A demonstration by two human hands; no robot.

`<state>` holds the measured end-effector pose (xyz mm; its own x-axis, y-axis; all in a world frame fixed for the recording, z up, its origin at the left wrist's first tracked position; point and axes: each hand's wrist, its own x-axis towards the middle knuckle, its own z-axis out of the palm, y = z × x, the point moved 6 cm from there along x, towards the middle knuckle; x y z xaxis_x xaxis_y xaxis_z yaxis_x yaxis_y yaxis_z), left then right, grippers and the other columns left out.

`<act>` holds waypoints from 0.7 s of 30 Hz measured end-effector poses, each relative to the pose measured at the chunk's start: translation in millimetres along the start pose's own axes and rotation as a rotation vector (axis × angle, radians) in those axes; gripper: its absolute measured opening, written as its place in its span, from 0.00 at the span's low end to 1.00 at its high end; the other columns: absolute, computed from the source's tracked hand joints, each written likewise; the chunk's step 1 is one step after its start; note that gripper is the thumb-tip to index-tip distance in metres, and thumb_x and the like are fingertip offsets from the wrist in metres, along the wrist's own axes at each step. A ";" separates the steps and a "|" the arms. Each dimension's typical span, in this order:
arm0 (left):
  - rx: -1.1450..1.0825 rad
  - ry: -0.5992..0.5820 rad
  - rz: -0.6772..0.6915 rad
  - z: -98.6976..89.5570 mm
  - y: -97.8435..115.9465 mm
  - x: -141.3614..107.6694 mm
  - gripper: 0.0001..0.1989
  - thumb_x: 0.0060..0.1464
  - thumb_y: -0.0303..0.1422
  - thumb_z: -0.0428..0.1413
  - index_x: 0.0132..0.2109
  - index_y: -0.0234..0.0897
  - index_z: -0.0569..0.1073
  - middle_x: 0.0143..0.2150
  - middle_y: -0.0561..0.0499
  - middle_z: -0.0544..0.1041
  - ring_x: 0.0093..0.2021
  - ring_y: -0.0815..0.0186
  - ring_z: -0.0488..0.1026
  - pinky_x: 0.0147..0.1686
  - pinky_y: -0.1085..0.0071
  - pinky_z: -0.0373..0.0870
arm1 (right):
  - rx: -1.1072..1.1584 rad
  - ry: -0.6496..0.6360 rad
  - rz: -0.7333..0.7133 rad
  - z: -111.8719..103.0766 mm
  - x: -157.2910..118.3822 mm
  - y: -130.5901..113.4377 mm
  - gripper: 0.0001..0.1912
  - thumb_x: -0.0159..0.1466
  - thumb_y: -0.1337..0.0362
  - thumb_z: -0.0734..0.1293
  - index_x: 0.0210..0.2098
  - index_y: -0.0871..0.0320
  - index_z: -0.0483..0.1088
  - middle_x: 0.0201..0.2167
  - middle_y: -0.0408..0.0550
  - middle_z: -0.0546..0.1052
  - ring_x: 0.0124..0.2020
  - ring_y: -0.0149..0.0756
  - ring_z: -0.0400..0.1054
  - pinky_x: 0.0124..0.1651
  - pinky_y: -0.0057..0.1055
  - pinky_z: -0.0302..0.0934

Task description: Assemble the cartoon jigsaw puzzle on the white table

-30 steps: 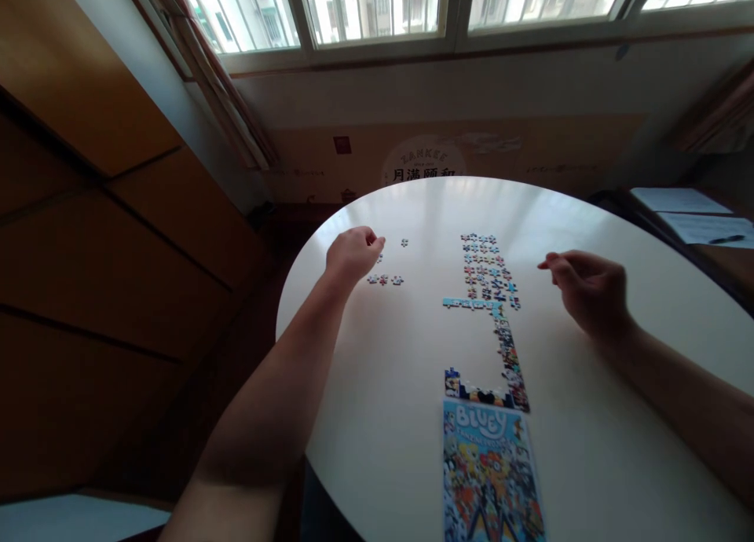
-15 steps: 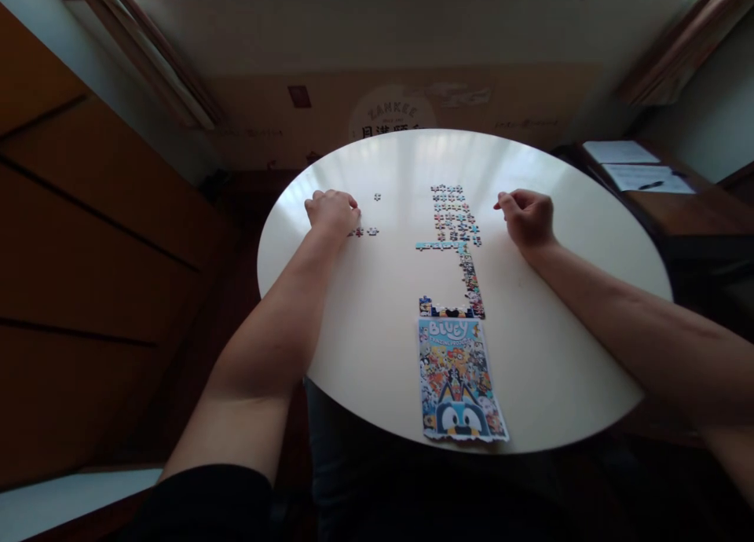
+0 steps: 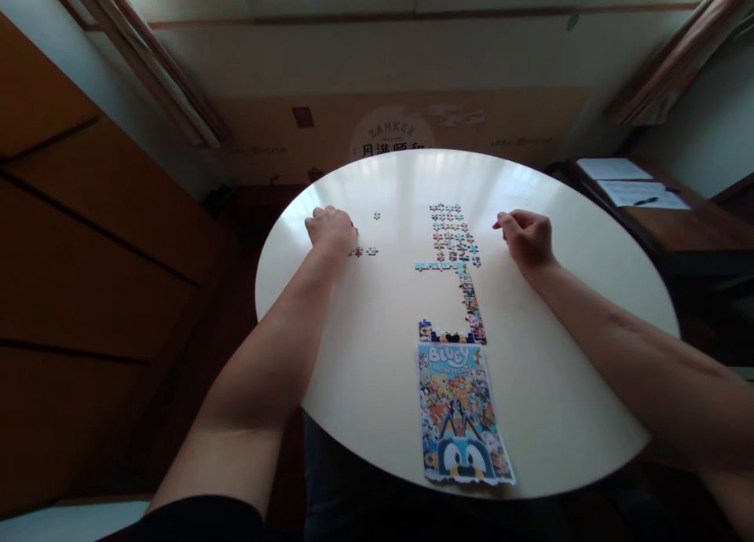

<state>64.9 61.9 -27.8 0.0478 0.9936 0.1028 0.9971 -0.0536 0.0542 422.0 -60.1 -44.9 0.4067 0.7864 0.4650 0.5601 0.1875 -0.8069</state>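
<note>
My left hand point(image 3: 331, 229) rests at the left of the table, fingers curled downward; what is under them is hidden. Just right of it lie loose jigsaw puzzle pieces point(image 3: 371, 251), with a single piece point(image 3: 377, 215) farther back. My right hand point(image 3: 526, 237) is closed with thumb and forefinger together, right of the rows of loose pieces point(image 3: 451, 228); I cannot make out anything in it. Between the hands, joined pieces point(image 3: 471, 298) form a strip on top, a right side and a bottom edge. Below them lies the printed picture sheet point(image 3: 463, 408) with a blue dog face.
The round white table point(image 3: 371, 385) has its near edge by my lap. At the right, a dark side table point(image 3: 665, 224) bears papers point(image 3: 642, 195) and a pen point(image 3: 646, 201). A wooden cabinet point(image 3: 76, 275) stands at the left. Windows and a printed banner point(image 3: 259, 126) are beyond.
The view has tilted up, so the table sits lower and the windows show. Both hands keep nearly the same places and closed shapes; the puzzle pieces look unmoved.
</note>
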 end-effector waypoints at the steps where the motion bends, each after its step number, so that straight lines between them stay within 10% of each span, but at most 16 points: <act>1: -0.038 -0.003 0.003 0.6 -1.6 0.7 0.12 0.55 0.38 0.58 0.43 0.38 0.81 0.55 0.36 0.73 0.57 0.43 0.64 0.55 0.52 0.61 | 0.009 -0.001 0.001 0.2 -0.6 -1.4 0.15 0.63 0.57 0.66 0.25 0.59 0.75 0.15 0.40 0.64 0.19 0.29 0.56 0.24 0.32 0.51; 13: -0.754 0.040 0.182 -34.4 13.8 -30.3 0.08 0.54 0.36 0.61 0.37 0.36 0.75 0.38 0.46 0.80 0.36 0.65 0.73 0.37 0.69 0.69 | 0.107 -0.075 0.031 4.1 -6.4 -16.0 0.17 0.64 0.54 0.67 0.26 0.59 0.75 0.15 0.40 0.65 0.18 0.29 0.58 0.23 0.30 0.53; 21: -1.441 -0.562 0.190 -33.0 83.0 -96.8 0.17 0.54 0.29 0.59 0.51 0.34 0.71 0.30 0.53 0.73 0.23 0.73 0.70 0.19 0.76 0.60 | 0.136 -0.474 -0.490 19.3 -68.3 -117.1 0.08 0.66 0.65 0.68 0.30 0.57 0.73 0.23 0.43 0.73 0.22 0.28 0.62 0.24 0.29 0.57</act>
<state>141.1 -42.1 -0.6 0.5057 0.8521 -0.1351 0.0928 0.1019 0.9905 314.7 -124.4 10.8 -0.2462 0.7586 0.6032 0.4908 0.6343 -0.5974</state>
